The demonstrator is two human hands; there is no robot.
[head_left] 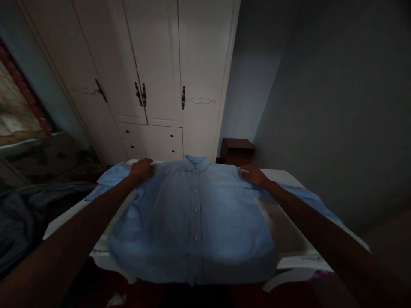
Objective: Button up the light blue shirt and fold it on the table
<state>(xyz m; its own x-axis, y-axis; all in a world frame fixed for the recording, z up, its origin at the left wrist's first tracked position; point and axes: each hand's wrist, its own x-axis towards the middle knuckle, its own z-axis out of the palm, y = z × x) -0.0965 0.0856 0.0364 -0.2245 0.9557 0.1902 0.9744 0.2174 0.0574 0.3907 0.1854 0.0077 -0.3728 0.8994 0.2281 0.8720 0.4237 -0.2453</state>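
Note:
A light blue button-up shirt (224, 209) lies front side up on a white table (282, 175), its buttons fastened down the middle and its collar at the far edge. The hem hangs over the near edge. My left hand (141, 169) is closed on the shirt at the left shoulder seam, fingers curled. At the opposite shoulder, my right hand (253, 174) pinches the cloth. The left sleeve (111, 177) spreads out past my left hand. On the other side the right sleeve (308, 199) runs outward over the table, partly hidden by my right forearm.
A white wardrobe (160, 60) with dark handles and drawers stands behind the table. A small brown cabinet (238, 144) is beside it, near the grey wall (337, 107). Dark grey cloth (19, 214) lies in a heap at the left.

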